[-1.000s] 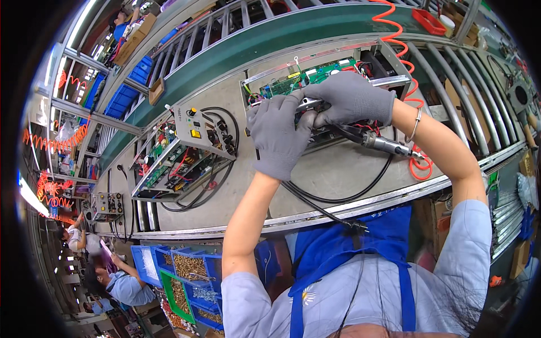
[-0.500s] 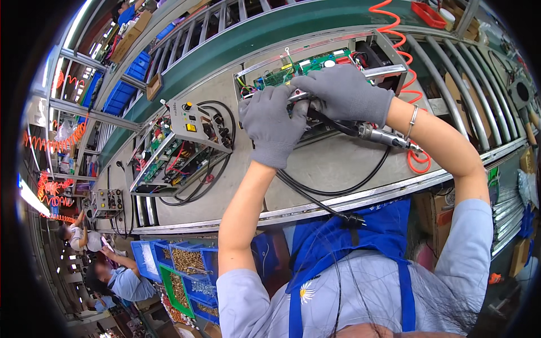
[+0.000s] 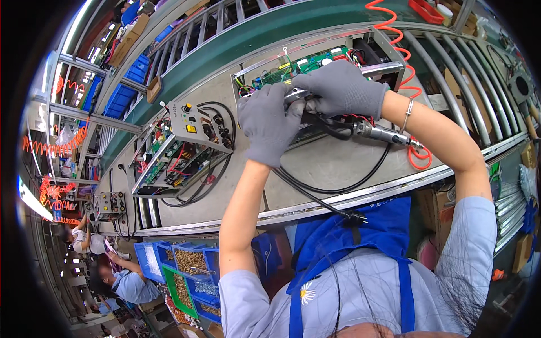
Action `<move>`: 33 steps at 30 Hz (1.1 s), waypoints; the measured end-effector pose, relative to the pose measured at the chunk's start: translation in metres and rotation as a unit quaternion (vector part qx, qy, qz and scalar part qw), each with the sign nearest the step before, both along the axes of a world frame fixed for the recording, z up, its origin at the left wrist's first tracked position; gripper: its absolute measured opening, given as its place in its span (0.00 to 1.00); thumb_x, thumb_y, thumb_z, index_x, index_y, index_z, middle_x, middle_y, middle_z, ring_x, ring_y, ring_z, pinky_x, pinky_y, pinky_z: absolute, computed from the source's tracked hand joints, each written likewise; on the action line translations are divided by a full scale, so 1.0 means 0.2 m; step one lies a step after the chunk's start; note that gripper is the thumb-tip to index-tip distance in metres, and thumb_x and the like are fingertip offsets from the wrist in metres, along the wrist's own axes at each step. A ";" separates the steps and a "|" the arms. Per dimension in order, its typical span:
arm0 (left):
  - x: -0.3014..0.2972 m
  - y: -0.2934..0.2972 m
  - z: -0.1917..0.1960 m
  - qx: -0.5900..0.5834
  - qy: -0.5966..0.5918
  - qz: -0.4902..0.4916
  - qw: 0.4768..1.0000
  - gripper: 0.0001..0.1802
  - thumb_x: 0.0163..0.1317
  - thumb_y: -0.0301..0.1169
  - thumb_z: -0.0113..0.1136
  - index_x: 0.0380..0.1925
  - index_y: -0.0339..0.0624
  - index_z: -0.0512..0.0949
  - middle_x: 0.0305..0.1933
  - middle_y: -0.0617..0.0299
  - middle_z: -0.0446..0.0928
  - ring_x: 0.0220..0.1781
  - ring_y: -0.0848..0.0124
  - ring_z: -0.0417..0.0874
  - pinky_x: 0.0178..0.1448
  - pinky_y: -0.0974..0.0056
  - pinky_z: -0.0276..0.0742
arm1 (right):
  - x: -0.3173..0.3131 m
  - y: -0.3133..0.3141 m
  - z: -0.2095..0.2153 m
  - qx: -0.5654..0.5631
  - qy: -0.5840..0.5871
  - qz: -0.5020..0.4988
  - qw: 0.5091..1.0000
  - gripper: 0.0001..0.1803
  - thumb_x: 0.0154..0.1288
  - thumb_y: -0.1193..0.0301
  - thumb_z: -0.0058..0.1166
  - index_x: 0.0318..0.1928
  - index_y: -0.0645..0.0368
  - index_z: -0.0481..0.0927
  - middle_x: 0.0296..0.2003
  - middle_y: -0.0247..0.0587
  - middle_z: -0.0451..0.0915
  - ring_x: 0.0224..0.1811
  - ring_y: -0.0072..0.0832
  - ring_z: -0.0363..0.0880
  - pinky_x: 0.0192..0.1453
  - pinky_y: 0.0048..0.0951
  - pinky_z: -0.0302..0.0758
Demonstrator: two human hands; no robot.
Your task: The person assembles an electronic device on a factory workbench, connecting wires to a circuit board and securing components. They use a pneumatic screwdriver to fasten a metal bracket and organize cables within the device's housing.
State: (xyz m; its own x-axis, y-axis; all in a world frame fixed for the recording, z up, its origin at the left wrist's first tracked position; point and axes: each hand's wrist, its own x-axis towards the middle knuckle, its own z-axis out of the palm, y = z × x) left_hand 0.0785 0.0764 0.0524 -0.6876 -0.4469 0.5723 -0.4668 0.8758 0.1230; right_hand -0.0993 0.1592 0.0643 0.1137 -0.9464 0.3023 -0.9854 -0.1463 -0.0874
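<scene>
Gripping the front edge of an open metal chassis (image 3: 315, 84), both grey-gloved hands sit side by side on the grey work surface (image 3: 338, 163): the left hand (image 3: 269, 121) is curled with its fingers folded down over the near rim, and the right hand (image 3: 344, 90) is closed over the same rim just beside it, the two gloves touching. Inside the chassis, a green circuit board (image 3: 304, 63) with red and yellow wiring fills the far half. Just under the right wrist lies a silver powered screwdriver (image 3: 383, 134), loose on the surface, its orange coiled hose (image 3: 417, 93) looping up behind the chassis. A black power cable (image 3: 321, 194) sweeps from the chassis across the surface to a plug (image 3: 354, 217) hanging over the front rail. Over to the left, a second opened unit (image 3: 180, 149) shows its grey control face with a yellow button and black knobs, wires spilling inside. Now the containers: down below the bench edge sits a cluster of blue bins (image 3: 189, 265) holding heaps of small brass-coloured screws, with a green bin (image 3: 179, 290) among them holding more of the same. Far up at the left, blue crates (image 3: 127, 84) are stacked beside the roller track, with brown cardboard boxes (image 3: 127, 42) above them. A red tray (image 3: 427, 10) rests at the top right.
</scene>
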 end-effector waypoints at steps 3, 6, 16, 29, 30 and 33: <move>0.01 -0.01 -0.01 -0.018 0.023 -0.008 1.000 0.17 0.52 0.45 0.70 0.37 0.52 0.80 0.33 0.64 0.81 0.38 0.62 0.83 0.47 0.55 0.68 | 0.03 -0.01 -0.02 0.011 0.005 -0.024 1.000 0.24 0.55 0.55 0.66 0.52 0.39 0.78 0.28 0.34 0.82 0.29 0.39 0.84 0.29 0.41 0.78; 0.00 0.01 -0.01 -0.026 0.038 0.001 0.999 0.16 0.51 0.44 0.70 0.37 0.51 0.80 0.33 0.64 0.81 0.38 0.62 0.83 0.47 0.54 0.69 | 0.03 -0.01 -0.03 -0.011 0.012 -0.027 1.000 0.23 0.55 0.55 0.65 0.52 0.39 0.78 0.28 0.33 0.82 0.29 0.38 0.84 0.29 0.41 0.78; 0.03 0.00 -0.03 -0.044 0.020 -0.009 0.999 0.17 0.51 0.44 0.69 0.39 0.50 0.81 0.35 0.61 0.79 0.40 0.61 0.82 0.48 0.54 0.70 | 0.04 -0.03 -0.07 -0.021 0.024 -0.005 0.999 0.26 0.56 0.56 0.65 0.55 0.42 0.75 0.28 0.33 0.82 0.29 0.38 0.84 0.27 0.41 0.76; 0.00 -0.10 0.32 0.249 -0.208 -0.079 0.943 0.19 0.57 0.44 0.63 0.38 0.40 0.85 0.31 0.49 0.82 0.37 0.57 0.84 0.42 0.56 0.78 | 0.00 -0.01 -0.06 -0.048 -0.003 0.015 0.999 0.26 0.53 0.56 0.67 0.53 0.42 0.76 0.28 0.32 0.82 0.28 0.37 0.83 0.27 0.41 0.75; -0.02 -0.12 0.37 0.298 -0.240 -0.081 0.920 0.19 0.57 0.44 0.63 0.36 0.39 0.85 0.29 0.49 0.82 0.34 0.59 0.84 0.40 0.57 0.77 | 0.01 -0.01 -0.07 -0.046 -0.008 0.015 0.999 0.25 0.53 0.57 0.66 0.53 0.42 0.77 0.28 0.32 0.82 0.28 0.37 0.83 0.27 0.41 0.75; -0.06 -0.23 0.40 0.360 -0.274 -0.119 0.884 0.20 0.57 0.44 0.63 0.31 0.33 0.84 0.20 0.53 0.78 0.24 0.68 0.77 0.35 0.61 0.73 | 0.00 -0.01 -0.05 -0.041 -0.037 0.020 0.998 0.15 0.60 0.55 0.62 0.44 0.44 0.80 0.24 0.38 0.81 0.27 0.41 0.84 0.29 0.45 0.78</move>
